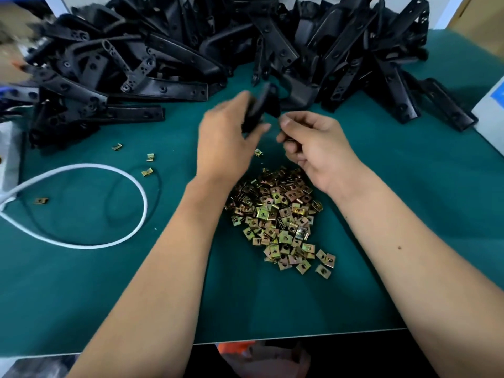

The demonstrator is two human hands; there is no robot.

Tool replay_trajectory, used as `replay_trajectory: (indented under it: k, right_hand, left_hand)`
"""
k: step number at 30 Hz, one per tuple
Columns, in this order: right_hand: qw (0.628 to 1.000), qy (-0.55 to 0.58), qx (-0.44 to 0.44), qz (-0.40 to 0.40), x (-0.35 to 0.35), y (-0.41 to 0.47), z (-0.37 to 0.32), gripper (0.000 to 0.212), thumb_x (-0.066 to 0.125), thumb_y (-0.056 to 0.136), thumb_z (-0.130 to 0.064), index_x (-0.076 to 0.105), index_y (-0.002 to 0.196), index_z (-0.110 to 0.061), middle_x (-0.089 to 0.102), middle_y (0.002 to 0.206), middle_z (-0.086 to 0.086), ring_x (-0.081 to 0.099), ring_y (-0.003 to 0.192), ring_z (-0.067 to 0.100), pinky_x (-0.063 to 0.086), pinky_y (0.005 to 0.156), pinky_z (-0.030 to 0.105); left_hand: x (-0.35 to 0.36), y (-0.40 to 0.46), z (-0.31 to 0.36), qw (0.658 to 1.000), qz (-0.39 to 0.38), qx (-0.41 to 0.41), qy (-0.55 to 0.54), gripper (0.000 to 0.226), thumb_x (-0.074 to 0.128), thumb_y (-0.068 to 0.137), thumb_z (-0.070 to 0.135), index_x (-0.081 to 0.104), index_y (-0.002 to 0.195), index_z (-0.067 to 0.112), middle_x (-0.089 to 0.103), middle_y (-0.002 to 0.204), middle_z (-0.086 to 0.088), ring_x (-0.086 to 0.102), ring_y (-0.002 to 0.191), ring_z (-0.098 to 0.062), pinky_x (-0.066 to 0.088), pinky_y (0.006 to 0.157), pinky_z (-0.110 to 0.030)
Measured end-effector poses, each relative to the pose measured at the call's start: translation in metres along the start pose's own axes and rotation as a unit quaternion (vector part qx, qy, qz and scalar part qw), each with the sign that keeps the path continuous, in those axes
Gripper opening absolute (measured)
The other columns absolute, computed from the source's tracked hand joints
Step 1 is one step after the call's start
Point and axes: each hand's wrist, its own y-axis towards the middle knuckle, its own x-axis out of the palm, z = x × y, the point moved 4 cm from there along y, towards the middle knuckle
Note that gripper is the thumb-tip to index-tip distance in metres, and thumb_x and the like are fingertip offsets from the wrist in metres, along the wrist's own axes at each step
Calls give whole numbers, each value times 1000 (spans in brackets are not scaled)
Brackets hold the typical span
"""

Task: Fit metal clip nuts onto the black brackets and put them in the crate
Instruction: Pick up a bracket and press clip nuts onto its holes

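Note:
My left hand (226, 137) grips a black bracket (261, 105), blurred by motion, above the middle of the green mat. My right hand (316, 148) is beside it with fingers curled and the thumb pressed against them; something dark shows in the pinch, but I cannot tell what it is. A heap of brass-coloured metal clip nuts (278, 214) lies on the mat between my forearms. A large pile of black brackets (191, 50) fills the far side of the table. No crate shows in this view.
A few loose clip nuts (150, 157) lie left of centre. A white cable loop (128, 181) curls on the mat's left side. The table's near edge (300, 335) runs below my arms. A white-and-blue box (491, 105) stands at the right edge.

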Motion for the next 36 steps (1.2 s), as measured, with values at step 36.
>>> replay_trajectory:
  k: [36]
  right_hand:
    - [993, -96, -31, 54, -12, 4, -1, 9, 78, 86, -4, 81, 88, -12, 76, 79, 1, 59, 59, 8, 43, 50, 18]
  left_hand:
    - [16, -4, -23, 993, -85, -61, -56, 121, 94, 58, 54, 32, 158, 26, 63, 114, 12, 60, 108, -6, 44, 99, -20]
